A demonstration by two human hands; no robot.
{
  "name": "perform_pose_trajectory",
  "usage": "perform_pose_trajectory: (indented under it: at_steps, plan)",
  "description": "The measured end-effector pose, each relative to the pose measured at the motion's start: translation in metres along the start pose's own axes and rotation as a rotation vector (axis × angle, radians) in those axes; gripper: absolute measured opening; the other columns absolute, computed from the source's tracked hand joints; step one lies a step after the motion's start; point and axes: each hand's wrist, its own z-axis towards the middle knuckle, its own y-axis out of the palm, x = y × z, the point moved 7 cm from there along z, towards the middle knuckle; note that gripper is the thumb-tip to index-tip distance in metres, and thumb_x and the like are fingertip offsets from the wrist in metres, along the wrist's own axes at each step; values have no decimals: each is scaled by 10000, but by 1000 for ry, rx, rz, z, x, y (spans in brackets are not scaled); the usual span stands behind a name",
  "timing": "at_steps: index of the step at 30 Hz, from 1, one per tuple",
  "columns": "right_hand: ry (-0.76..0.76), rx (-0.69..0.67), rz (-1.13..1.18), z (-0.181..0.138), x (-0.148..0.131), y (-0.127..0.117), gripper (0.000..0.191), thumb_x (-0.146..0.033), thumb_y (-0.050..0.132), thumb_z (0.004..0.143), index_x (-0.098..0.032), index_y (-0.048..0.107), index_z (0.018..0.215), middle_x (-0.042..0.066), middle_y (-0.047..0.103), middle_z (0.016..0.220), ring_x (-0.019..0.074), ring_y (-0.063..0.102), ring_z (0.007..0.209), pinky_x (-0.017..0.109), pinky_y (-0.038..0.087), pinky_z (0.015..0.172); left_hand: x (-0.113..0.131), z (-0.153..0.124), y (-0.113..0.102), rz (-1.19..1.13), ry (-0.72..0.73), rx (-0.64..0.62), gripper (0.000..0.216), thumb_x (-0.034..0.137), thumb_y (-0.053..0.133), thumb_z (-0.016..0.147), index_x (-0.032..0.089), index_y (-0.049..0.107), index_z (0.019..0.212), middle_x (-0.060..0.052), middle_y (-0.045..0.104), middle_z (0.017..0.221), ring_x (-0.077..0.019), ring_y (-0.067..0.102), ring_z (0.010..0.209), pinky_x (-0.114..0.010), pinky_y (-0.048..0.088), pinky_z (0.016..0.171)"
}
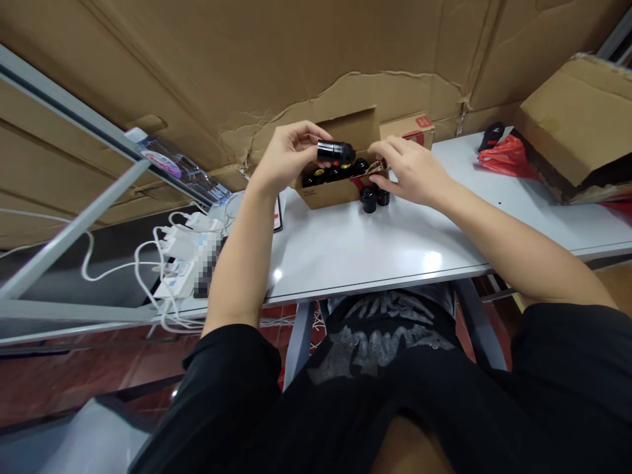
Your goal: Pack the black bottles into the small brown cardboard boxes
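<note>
My left hand (291, 155) is closed around a glossy black cylinder with a domed cap (336, 151), held on its side above a small open cardboard box (326, 196). Inside the box stand several similar black pieces (363, 166), some with yellow or red marks. My right hand (407, 170) is at the right end of the box, its thumb low by the front corner and its fingers higher up, gripping the box's edge. A crumpled brown strip (375, 167) shows between thumb and fingers. Two black caps (368, 199) stand on the table just in front of the box.
Behind the small box is another brown carton (409, 127) with red print. A large open carton (582, 125) and a red plastic bag (508, 158) lie at the right. Left are a plastic bottle (172, 164), a white power strip (180, 280) with cables, and a metal frame (74, 99).
</note>
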Motion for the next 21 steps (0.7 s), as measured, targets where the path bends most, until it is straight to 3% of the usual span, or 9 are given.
perform_pose_trajectory:
  at_steps: [3, 7, 11, 16, 21]
  plan:
    - [-5, 89, 86, -2, -5, -2, 655, -423, 586, 1267, -184, 548, 1876, 272, 738, 1710, 504, 725, 1518, 665, 588, 1297, 14, -9, 35, 8, 4, 25, 564, 821, 758, 1123, 294, 731, 1323, -91, 905, 1220, -300, 919, 1164, -521, 760, 976]
    - [-45, 86, 198, -2, -1, 6, 605, -445, 604, 1242, -219, 618, 1803, 237, 775, 1637, 456, 764, 1379, 656, 632, 1238, 18, -16, 64, -151, -2, -41, 451, 695, 786, 1126, 288, 723, 1309, -112, 936, 1362, -289, 936, 1247, -503, 781, 1045]
    - [-98, 80, 299, 0, 3, 12, 538, -507, 667, 1213, -218, 705, 1665, 209, 809, 1522, 388, 788, 1241, 566, 669, 1139, 14, -23, 62, -314, -31, -192, 513, 717, 874, 1041, 253, 802, 1249, -115, 965, 1332, -271, 916, 1198, -519, 763, 1137]
    - [-102, 19, 468, 3, 0, 29, 619, -693, 799, 1163, -247, 733, 1588, 156, 857, 1355, 364, 809, 1165, 514, 691, 1060, 27, -36, 62, -123, 72, -242, 720, 815, 1067, 890, 249, 793, 1240, -121, 945, 1286, -311, 902, 1232, -457, 743, 1080]
    - [-95, 51, 540, 5, 4, 31, 663, -688, 824, 1163, -241, 696, 1636, 171, 876, 1367, 357, 811, 1142, 546, 693, 1083, 35, -45, 58, 94, 122, -206, 607, 591, 990, 997, 310, 776, 1491, -68, 900, 1224, -279, 876, 1163, -421, 711, 1024]
